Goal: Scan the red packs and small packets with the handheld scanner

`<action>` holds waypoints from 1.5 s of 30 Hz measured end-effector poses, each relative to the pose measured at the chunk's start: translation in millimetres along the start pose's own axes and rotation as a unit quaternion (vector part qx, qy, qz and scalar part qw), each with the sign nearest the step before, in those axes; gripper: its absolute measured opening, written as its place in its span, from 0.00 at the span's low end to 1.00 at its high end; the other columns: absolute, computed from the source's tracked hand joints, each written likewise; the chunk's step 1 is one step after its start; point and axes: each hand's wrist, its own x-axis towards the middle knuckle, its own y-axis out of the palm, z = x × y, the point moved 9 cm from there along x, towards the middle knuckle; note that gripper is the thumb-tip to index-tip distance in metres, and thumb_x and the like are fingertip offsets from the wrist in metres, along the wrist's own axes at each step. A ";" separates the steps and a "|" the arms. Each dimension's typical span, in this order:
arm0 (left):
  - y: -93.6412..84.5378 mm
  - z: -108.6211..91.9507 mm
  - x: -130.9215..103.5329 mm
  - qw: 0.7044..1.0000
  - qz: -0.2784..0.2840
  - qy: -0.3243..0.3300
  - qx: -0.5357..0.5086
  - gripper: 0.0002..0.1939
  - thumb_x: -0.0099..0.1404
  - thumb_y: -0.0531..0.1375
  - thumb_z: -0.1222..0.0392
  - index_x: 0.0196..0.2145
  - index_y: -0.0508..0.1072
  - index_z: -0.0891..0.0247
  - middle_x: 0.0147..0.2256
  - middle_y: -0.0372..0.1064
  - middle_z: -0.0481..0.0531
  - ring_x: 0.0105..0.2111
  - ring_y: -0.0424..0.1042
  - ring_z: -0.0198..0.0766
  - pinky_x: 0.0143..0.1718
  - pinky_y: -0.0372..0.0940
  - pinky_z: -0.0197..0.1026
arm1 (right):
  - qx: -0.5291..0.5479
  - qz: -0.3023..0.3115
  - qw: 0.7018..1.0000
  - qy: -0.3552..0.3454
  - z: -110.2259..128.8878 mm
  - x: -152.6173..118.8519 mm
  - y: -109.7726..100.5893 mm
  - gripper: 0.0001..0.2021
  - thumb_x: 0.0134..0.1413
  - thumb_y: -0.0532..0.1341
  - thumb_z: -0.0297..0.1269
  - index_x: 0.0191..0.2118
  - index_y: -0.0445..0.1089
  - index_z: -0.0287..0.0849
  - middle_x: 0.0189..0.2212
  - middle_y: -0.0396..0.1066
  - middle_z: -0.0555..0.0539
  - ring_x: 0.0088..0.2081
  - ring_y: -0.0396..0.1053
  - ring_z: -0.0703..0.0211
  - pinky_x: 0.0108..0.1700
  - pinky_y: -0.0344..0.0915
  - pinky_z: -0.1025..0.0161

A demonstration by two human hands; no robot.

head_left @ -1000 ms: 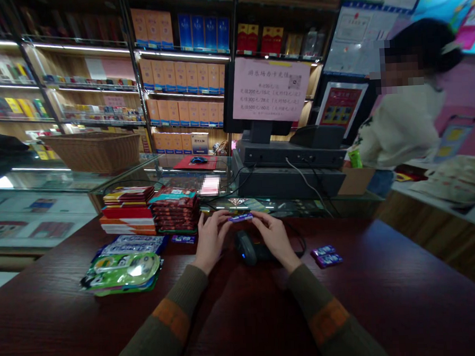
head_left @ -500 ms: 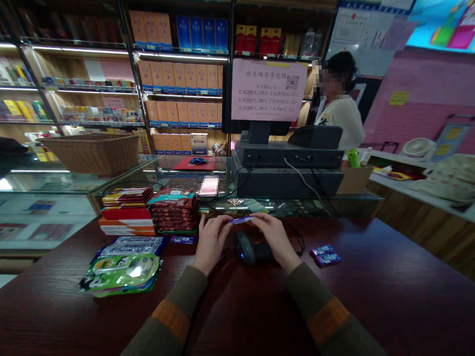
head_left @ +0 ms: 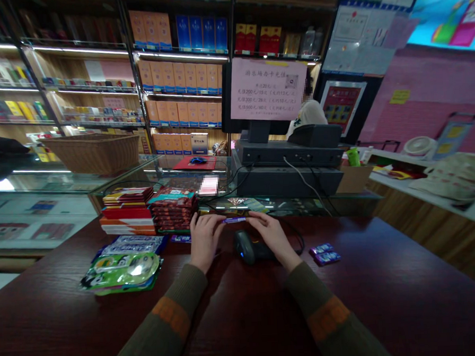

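Note:
Between my two hands is a small flat purple candy pack (head_left: 234,219), held level by its ends above the counter. My left hand (head_left: 204,241) pinches the left end, and my right hand (head_left: 273,239) has the right end between thumb and fingers. Just below it, a black barcode scanner (head_left: 246,247) with a blue light lies on the wood, its handle partly behind my right hand. Two similar purple packs (head_left: 325,253) lie to the right. Another purple pack (head_left: 180,238) sits left of my left hand, which partly covers it.
Stacked brown snack packets (head_left: 174,210) and red and orange boxes (head_left: 128,213) stand at the left, behind green panda packages (head_left: 123,271). A cash register (head_left: 288,170) with cables stands behind the counter's far edge. A person (head_left: 309,116) is partly hidden behind its screen.
Both hands have shifted slightly left with the purple candy pack, which stays gripped at both ends. The person behind the register has moved left, behind the screen.

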 end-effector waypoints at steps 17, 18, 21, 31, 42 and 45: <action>-23.6 0.9 -4.3 0.990 -0.105 0.057 0.078 0.06 0.67 0.63 0.57 0.41 0.78 0.51 0.39 0.80 0.46 0.50 0.70 0.45 0.65 0.46 0.60 | -0.479 0.194 0.840 -0.162 1.2 -50.1 -15.1 0.32 0.50 0.70 0.44 0.61 0.66 0.49 0.58 0.70 0.42 0.62 0.63 0.45 0.69 0.41 0.37; -24.2 0.4 -4.8 0.989 -0.110 0.060 0.080 0.06 0.67 0.63 0.56 0.41 0.78 0.51 0.40 0.79 0.47 0.50 0.70 0.46 0.65 0.46 0.60 | -0.484 0.190 0.837 -0.168 0.6 -50.0 -14.1 0.29 0.51 0.69 0.43 0.59 0.68 0.49 0.58 0.70 0.43 0.62 0.63 0.45 0.69 0.41 0.36; -25.8 -0.5 -6.2 0.986 -0.125 0.064 0.090 0.06 0.66 0.64 0.56 0.41 0.79 0.50 0.42 0.78 0.47 0.51 0.69 0.46 0.65 0.45 0.61 | -0.487 0.180 0.833 -0.192 2.4 -51.1 -12.1 0.22 0.52 0.68 0.41 0.54 0.71 0.50 0.56 0.71 0.43 0.62 0.64 0.45 0.68 0.43 0.34; -23.1 8.0 -7.6 0.984 -0.133 0.039 0.113 0.06 0.64 0.65 0.57 0.40 0.80 0.49 0.50 0.72 0.52 0.55 0.65 0.48 0.67 0.46 0.64 | -0.475 0.124 0.823 -0.286 32.3 -57.6 -18.4 0.21 0.50 0.69 0.43 0.51 0.72 0.49 0.51 0.73 0.44 0.58 0.66 0.45 0.67 0.44 0.34; -22.3 14.8 -7.5 0.985 -0.128 0.032 0.114 0.06 0.65 0.64 0.57 0.40 0.80 0.49 0.50 0.71 0.53 0.56 0.65 0.49 0.66 0.47 0.66 | -0.466 0.132 0.834 -0.265 33.8 -55.7 -22.3 0.21 0.51 0.68 0.47 0.51 0.72 0.51 0.52 0.74 0.43 0.60 0.64 0.42 0.68 0.41 0.35; -22.7 15.7 -7.4 0.985 -0.129 0.031 0.112 0.06 0.65 0.64 0.57 0.40 0.80 0.49 0.50 0.71 0.53 0.55 0.65 0.49 0.66 0.47 0.66 | -0.464 0.139 0.835 -0.261 30.9 -55.3 -21.6 0.22 0.50 0.68 0.47 0.51 0.73 0.50 0.52 0.74 0.43 0.61 0.64 0.42 0.68 0.41 0.35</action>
